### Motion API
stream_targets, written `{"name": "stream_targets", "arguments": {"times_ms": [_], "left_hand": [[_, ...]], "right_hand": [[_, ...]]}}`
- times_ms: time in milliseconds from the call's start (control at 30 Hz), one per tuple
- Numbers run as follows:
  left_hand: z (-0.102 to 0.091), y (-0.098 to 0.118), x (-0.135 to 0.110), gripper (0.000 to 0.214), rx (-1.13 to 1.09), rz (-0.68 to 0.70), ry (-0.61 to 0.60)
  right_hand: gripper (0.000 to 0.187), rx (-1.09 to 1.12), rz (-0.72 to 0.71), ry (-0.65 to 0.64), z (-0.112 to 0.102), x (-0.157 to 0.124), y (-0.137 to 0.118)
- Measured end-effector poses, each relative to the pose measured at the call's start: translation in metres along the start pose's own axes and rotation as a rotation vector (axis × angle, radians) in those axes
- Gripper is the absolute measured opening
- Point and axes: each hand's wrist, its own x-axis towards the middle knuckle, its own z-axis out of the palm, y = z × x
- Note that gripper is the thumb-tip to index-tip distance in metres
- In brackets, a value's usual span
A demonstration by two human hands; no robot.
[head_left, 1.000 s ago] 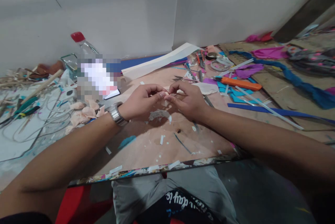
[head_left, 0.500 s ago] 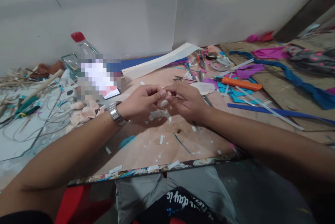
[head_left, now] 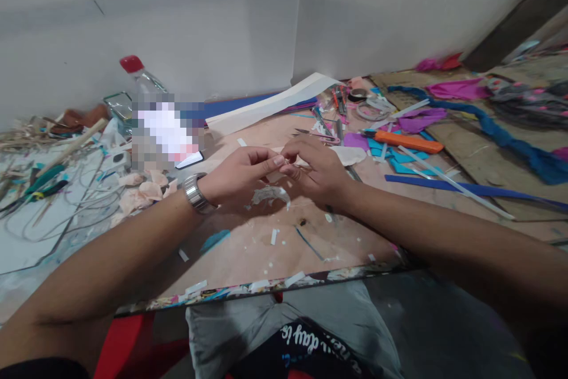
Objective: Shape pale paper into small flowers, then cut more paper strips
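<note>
My left hand [head_left: 251, 171] and my right hand [head_left: 317, 169] meet above the middle of the table. Both are closed in a pinch, thumbs against fingers, with the fingertips touching or nearly so. Between them a small pale scrap [head_left: 289, 160] shows in part; it is too small and covered to name. Just below the fingers a crumpled, clear-whitish film-like patch [head_left: 270, 194] lies on the tabletop. A flat pale petal-shaped piece [head_left: 352, 155] rests behind my right hand.
An orange utility knife [head_left: 406, 141] lies at right among blue and purple scraps. Blue strips [head_left: 479, 191] cross the right side. Behind the hands lies a long cream paper strip [head_left: 270, 106]. Left are a lit phone [head_left: 190, 159], peach petal pieces [head_left: 137, 196], wires and green-handled pliers [head_left: 44, 181].
The white bit seen under my fingertips half a second ago is now hidden. My fingers have shifted slightly, with the right fingers curled a little higher; both hands stay in the same place.
</note>
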Motion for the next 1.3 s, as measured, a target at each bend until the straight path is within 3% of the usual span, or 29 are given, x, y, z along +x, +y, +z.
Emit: {"name": "stream_targets", "arguments": {"times_ms": [367,900,1300], "left_hand": [[-0.002,-0.003,0.001,0.042,0.01,-0.089,-0.066],[-0.002,-0.009,0.001,0.024,-0.198,-0.074,0.07],[0.0,-0.005,0.001,0.025,-0.067,-0.068,0.083]], "right_hand": [[0.034,-0.077,-0.025,0.044,-0.003,0.001,0.0],[0.027,-0.043,-0.008,0.09,-0.004,0.001,-0.007],[0.027,-0.014,-0.008,0.128,-0.003,0.0,-0.004]]}}
